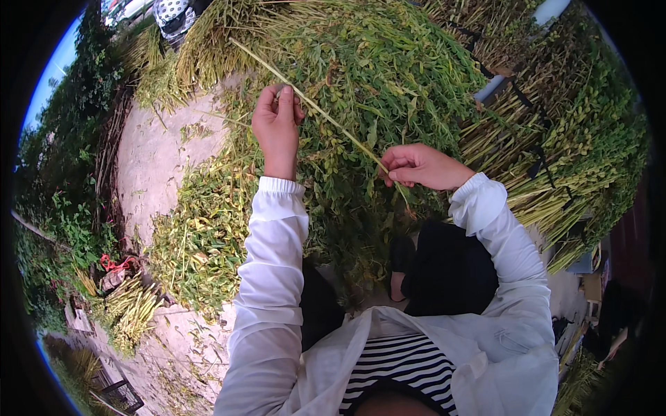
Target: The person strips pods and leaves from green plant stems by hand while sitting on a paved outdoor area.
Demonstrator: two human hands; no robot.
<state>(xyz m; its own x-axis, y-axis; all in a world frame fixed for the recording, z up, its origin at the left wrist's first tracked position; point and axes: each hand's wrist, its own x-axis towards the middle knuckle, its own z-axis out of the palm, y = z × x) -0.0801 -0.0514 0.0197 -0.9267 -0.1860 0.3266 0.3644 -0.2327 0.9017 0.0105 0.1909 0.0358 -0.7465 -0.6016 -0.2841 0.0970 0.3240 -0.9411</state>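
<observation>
A long, thin, bare plant stalk (338, 126) runs slantwise between my two hands. My left hand (280, 112) grips it along its upper stretch, the thumb laid against it. Pinched in the fingers of my right hand (416, 165) is the lower part, just above the thin brownish end. No leaves show on the stalk. Beneath both hands spreads a large heap of green leafy plants (380, 78), some bearing pods. Yellowing stripped leaves (203, 234) lie in a pile left of my left forearm.
Bundled stalks (520, 156) with dark straps lie at the right, by a pale pole (489, 89). More stalks (208, 47) are stacked at the top. A cut-stalk bundle (130, 307) and a black crate (122, 396) sit at left on concrete (151, 156). Shrubs (57, 145) border it.
</observation>
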